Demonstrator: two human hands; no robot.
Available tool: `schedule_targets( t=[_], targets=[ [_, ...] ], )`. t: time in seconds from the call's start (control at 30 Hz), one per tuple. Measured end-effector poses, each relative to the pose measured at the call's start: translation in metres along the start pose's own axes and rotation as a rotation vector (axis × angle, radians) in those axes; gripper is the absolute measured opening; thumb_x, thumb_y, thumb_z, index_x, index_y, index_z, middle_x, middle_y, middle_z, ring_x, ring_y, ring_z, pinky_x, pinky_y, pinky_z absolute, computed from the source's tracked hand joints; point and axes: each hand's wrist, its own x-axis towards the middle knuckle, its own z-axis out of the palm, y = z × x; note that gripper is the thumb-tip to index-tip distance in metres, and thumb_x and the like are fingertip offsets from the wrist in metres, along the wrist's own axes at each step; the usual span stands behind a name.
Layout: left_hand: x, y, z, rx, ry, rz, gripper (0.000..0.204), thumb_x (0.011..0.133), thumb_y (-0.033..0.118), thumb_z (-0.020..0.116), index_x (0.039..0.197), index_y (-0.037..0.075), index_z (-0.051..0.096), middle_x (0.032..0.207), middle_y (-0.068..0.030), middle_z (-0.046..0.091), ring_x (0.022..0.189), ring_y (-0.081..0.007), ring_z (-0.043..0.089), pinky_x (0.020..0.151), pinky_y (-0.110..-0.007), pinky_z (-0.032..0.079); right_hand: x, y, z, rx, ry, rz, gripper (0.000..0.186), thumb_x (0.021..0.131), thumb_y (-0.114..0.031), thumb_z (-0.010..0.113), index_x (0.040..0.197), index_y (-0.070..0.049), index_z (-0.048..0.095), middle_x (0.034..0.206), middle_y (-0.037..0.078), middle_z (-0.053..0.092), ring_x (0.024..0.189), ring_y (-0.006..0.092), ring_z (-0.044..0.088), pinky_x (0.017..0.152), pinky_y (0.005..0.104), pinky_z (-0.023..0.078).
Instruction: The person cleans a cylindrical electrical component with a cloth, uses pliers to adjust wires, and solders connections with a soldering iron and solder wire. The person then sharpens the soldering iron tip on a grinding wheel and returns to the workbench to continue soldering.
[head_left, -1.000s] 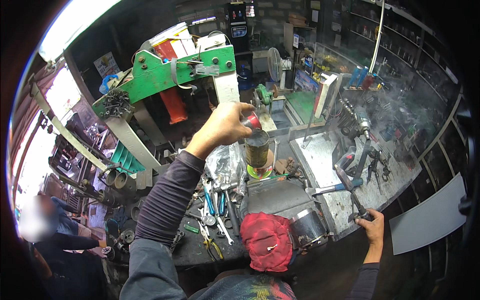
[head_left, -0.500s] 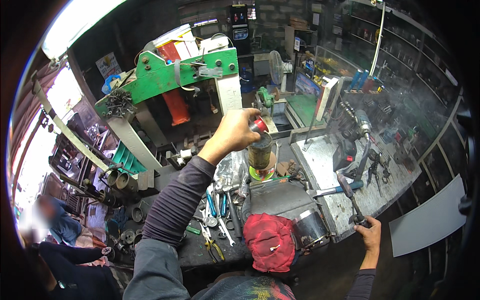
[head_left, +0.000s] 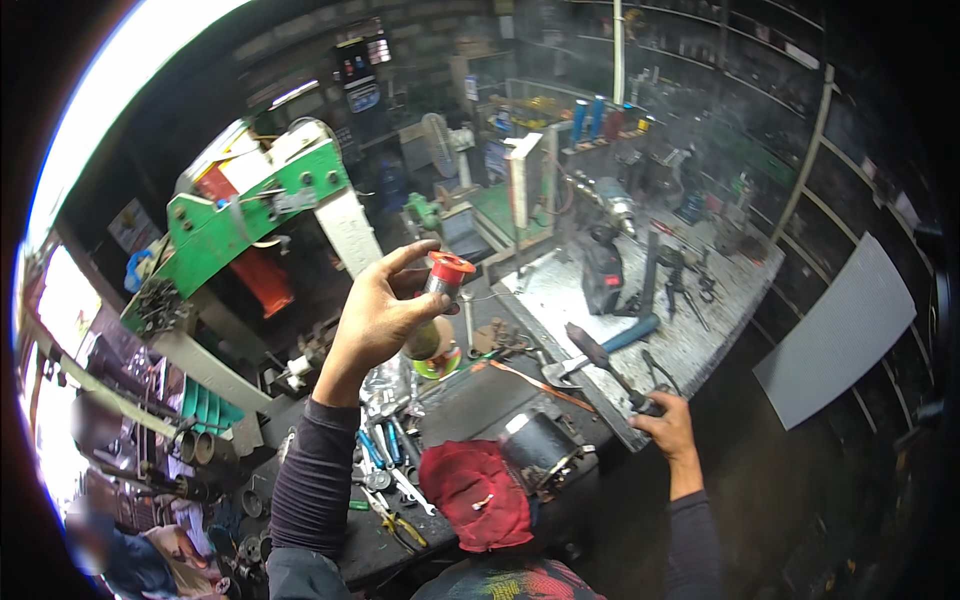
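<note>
My left hand [head_left: 380, 305] is raised over the bench, its fingers closed around a small spool of solder wire [head_left: 445, 275] with a red rim and grey body. Just behind and below it, partly hidden, a yellowish can [head_left: 422, 342] stands by a green-and-orange round lid or dish [head_left: 440, 364]. At the right my right hand [head_left: 668, 425] grips the handle of what looks like a large soldering iron [head_left: 615, 372], its dark, block-shaped head pointing up and left. Close by, a blue-handled hammer [head_left: 600, 352] lies across the edge of the metal-topped table [head_left: 540, 290].
In front of me are a red cloth [head_left: 475, 495] and a black cylindrical motor housing [head_left: 540, 440]. Wrenches and pliers [head_left: 400, 530] lie left of them. A cordless drill [head_left: 605, 250] stands on the right table. A green press frame [head_left: 240, 225] rises at left; a person [head_left: 130, 550] sits lower left.
My view has turned to the right. My left hand has lifted the spool away from the can's top and tilted it upright. The soldering iron remains in my right hand, with its head now near the hammer.
</note>
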Motion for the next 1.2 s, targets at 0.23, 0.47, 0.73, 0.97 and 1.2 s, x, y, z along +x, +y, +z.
schedule_targets(
  t=[0.23,0.47,0.73,0.97,1.2],
  targets=[
    [0.019,-0.014,0.058,0.104,-0.049,-0.044,0.070,0.081,0.001,0.079,0.146,-0.003,0.053,0.120,-0.0193,0.073,0.103,-0.0204,0.073,0.097,-0.035,0.055,0.000,0.000,0.014,0.241,-0.030,0.074,0.031,0.069,-0.006,0.085,0.096,0.004,0.075,0.075,0.001,0.069,0.064,0.0073,0.060,0.060,0.0236,0.045],
    [0.027,-0.019,0.072,0.371,0.005,0.068,0.069,0.075,0.015,0.081,0.139,-0.002,0.060,0.129,-0.0192,0.070,0.120,-0.0247,0.066,0.107,-0.036,0.048,0.000,0.007,0.007,0.277,-0.041,0.133,0.033,0.069,-0.009,0.084,0.099,0.004,0.076,0.078,0.002,0.071,0.068,0.0079,0.062,0.064,0.0259,0.049],
    [0.027,-0.020,0.076,0.256,-0.054,0.011,0.068,0.074,0.013,0.080,0.138,-0.003,0.061,0.130,-0.0196,0.069,0.121,-0.0246,0.065,0.108,-0.037,0.047,0.001,0.007,0.004,0.202,-0.036,0.109,0.035,0.068,-0.010,0.085,0.099,0.004,0.076,0.078,0.002,0.071,0.066,0.0085,0.062,0.063,0.0256,0.048],
    [0.033,-0.032,0.076,0.242,-0.050,0.009,0.069,0.078,0.004,0.077,0.143,-0.007,0.055,0.126,-0.0176,0.071,0.109,-0.0194,0.070,0.099,-0.033,0.054,0.001,0.007,0.006,0.300,-0.065,0.109,0.033,0.068,-0.008,0.085,0.098,0.004,0.077,0.079,0.001,0.071,0.067,0.0081,0.061,0.063,0.0257,0.048],
    [0.034,-0.037,0.074,0.159,-0.052,0.001,0.069,0.079,0.002,0.078,0.143,-0.007,0.055,0.124,-0.0174,0.072,0.108,-0.0194,0.070,0.099,-0.033,0.054,0.000,0.011,0.005,0.253,-0.052,0.103,0.031,0.069,-0.006,0.084,0.097,0.003,0.077,0.078,0.000,0.068,0.067,0.0071,0.058,0.062,0.0247,0.046]
  ],
)
